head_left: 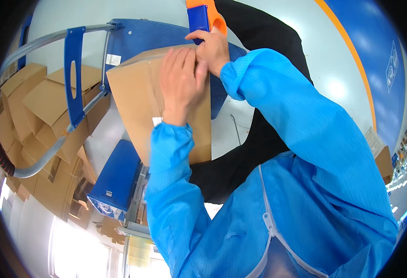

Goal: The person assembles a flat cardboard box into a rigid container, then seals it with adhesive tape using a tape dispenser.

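A brown cardboard box (pixel 134 97) sits on a blue platform trolley (pixel 143 33), with clear tape along its top. My left hand (pixel 180 81) lies on the box, fingers stretched out over the taped seam. Just beyond it and to the right, my right hand (pixel 214 50) is closed on an orange and blue tape dispenser (pixel 199 17) at the box's far edge. Part of the dispenser's handle is hidden by the hand, and its top is cut off by the picture's edge. The two hands are close together, the left thumb near the right hand.
The trolley's metal push handle (pixel 46 157) with a blue crosspiece (pixel 75 76) arches at the left. Several cardboard boxes (pixel 46 106) are piled behind it. A blue bin (pixel 116 180) stands near the box. My black-trousered leg (pixel 268 134) is beside the box on the right.
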{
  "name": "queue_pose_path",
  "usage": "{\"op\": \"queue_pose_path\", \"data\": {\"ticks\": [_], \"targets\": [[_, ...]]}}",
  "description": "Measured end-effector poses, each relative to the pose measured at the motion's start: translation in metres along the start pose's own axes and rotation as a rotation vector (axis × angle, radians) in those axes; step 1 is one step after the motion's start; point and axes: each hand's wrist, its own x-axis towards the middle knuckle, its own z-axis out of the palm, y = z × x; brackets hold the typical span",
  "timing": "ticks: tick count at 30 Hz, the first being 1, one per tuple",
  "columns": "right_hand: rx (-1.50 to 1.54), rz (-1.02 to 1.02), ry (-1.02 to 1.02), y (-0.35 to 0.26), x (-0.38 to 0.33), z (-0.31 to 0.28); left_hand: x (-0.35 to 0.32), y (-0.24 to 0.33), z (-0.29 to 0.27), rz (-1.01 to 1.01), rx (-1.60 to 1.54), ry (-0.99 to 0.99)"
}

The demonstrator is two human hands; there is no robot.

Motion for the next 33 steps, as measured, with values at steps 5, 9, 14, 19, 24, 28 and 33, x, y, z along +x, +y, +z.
{"op": "queue_pose_path", "data": {"ticks": [5,9,14,19,24,28,33], "targets": [[0.024,0.046,-0.057,0.003,0.001,0.001,0.011,0.008,-0.007,-0.166,0.091,-0.191],[-0.056,0.010,-0.046,0.001,0.001,0.003,0.040,-0.013,-0.022,-0.565,0.334,-0.664],[-0.068,0.031,-0.031,0.004,-0.001,-0.005,0.045,-0.087,-0.050,-0.734,0.534,-0.754],[-0.054,0.045,-0.051,0.000,-0.004,0.000,-0.005,-0.183,-0.076,-1.036,0.412,-0.389],[-0.049,-0.005,0.033,0.007,-0.002,-0.002,-0.043,-0.199,-0.090,-1.138,0.400,-0.304],[-0.058,-0.019,-0.103,0.014,0.008,-0.007,-0.176,-0.175,-0.096,-1.251,0.304,-0.350],[-0.277,0.032,-0.514,-0.018,0.023,-0.013,-0.338,-0.024,-0.064,-1.253,0.414,0.251]]}}
